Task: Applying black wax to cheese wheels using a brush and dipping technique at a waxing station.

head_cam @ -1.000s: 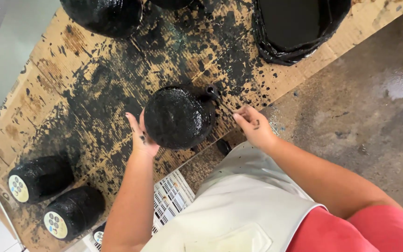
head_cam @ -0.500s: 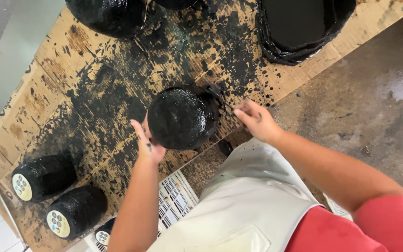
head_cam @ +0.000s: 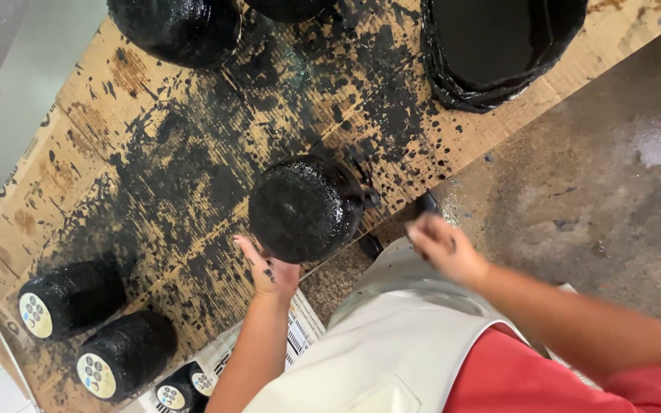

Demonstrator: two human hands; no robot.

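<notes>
A black-coated, glossy round object [head_cam: 300,206] stands on paint-spattered cardboard [head_cam: 78,145]. My left hand [head_cam: 269,269] rests against its near lower edge, fingers spread and smeared with black. My right hand [head_cam: 441,246] is to the right of the object, apart from it and blurred. It is closed around a thin brush whose dark tip [head_cam: 425,204] sticks out above the fingers. A small black knob juts from the object's right side.
A black tub of dark liquid [head_cam: 499,46] sits at the top right. Another black round object [head_cam: 177,30] stands at the top left. Black-coated rolls with pale round ends [head_cam: 70,302] [head_cam: 124,356] lie at the lower left. Bare concrete floor [head_cam: 613,191] is on the right.
My right hand has pulled the brush away from the object's right side, down and to the right. My left hand has slid lower along the object's near edge.
</notes>
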